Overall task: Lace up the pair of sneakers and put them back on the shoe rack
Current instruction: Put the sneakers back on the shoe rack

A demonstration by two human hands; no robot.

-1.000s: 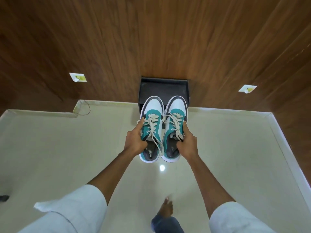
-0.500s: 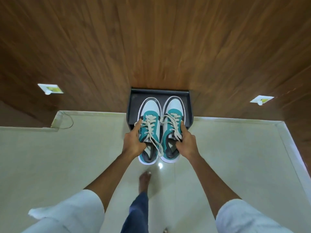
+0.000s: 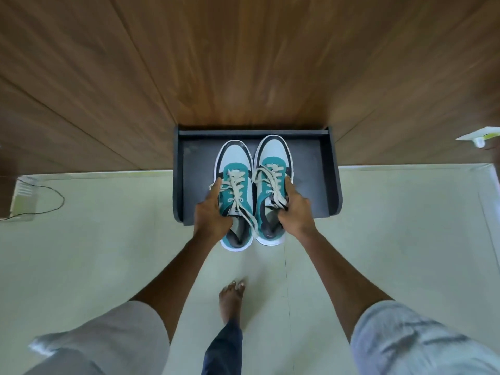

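Two teal, white and black sneakers with cream laces are held side by side, toes pointing at the wall. My left hand [image 3: 212,212] grips the left sneaker [image 3: 234,174] at its outer side. My right hand [image 3: 296,212] grips the right sneaker [image 3: 273,163] at its outer side. Both toes hang over the top shelf of the dark shoe rack [image 3: 328,185]; the heels stick out past its front edge. I cannot tell whether the soles touch the shelf. The laces are threaded and loose ends trail over the tongues.
The rack stands against a wood-panelled wall [image 3: 243,63] on a pale tiled floor [image 3: 392,239]. My bare foot [image 3: 231,299] is on the floor below the sneakers. A wall socket [image 3: 479,138] is at the right, and a thin cable [image 3: 51,196] lies at the left.
I have stepped closer to the rack and carried both sneakers forward, so their toes now reach over the top shelf. The grip of both hands is unchanged.
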